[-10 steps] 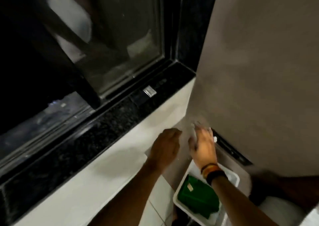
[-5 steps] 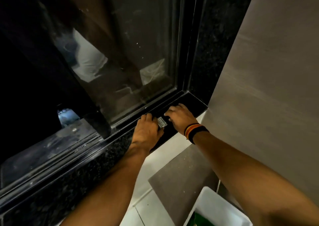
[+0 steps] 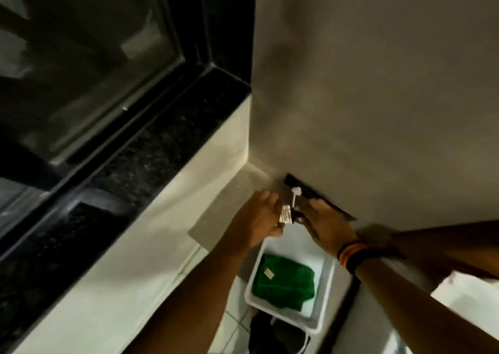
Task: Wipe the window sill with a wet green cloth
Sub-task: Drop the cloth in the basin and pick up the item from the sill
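Bare forearms; striped wristbands (image 3: 351,256) circle the right wrist.

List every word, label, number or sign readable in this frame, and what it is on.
No text is legible.
Small silvery object held in the left hand: it may carry print, but it is too blurred to read.
Pale tag on the green cloth in the white tub: too small to read.
Striped wristband on the right hand: coloured bands only, no lettering visible.
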A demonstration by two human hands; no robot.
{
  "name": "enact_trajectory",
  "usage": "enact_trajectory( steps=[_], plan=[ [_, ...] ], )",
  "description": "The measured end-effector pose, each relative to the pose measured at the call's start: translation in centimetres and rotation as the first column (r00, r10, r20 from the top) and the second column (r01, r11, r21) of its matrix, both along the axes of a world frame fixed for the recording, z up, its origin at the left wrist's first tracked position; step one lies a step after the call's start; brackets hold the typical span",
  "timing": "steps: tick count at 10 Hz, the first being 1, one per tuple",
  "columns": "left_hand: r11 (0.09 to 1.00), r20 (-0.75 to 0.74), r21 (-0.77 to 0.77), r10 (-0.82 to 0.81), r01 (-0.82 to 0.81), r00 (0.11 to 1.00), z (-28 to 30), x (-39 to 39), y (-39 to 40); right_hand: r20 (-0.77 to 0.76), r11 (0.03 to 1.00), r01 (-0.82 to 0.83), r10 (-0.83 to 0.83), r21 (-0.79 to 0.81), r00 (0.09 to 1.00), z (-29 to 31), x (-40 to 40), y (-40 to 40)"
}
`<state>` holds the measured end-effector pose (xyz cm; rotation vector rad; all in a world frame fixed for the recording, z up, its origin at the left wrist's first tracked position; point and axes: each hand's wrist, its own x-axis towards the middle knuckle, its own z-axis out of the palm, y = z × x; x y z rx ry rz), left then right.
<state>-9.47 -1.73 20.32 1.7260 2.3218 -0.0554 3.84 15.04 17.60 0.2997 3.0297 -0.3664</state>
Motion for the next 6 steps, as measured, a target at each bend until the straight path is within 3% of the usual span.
enact_trajectory(
  steps=[2, 4, 5, 6],
  plan=[
    [0.99, 0.14, -0.128, -0.044, 0.062, 0.989, -12.7, 5.8, 2.8, 0.124, 0.975, 0.194, -0.18, -0.109, 0.976, -11.7, 7.6, -0.9],
    [0.981, 0.15, -0.139, -0.113, 0.134, 0.982, -22.9, 5.1, 4.4, 0.222, 0.975, 0.219, -0.206, -0.036, 0.953, -20.9, 7.1, 0.0],
    [0.981, 0.115, -0.129, -0.131, 0.146, 0.985, -24.4, 5.2, 3.7, 0.323, 0.959, 0.278, -0.25, -0.044, 0.913, -22.3, 6.9, 0.0],
    [0.998, 0.136, -0.032, -0.048, 0.053, 0.989, -23.0, 6.2, 1.9, 0.289, 0.943, 0.331, -0.305, -0.045, 0.907, -21.4, 7.6, -1.3]
  ],
)
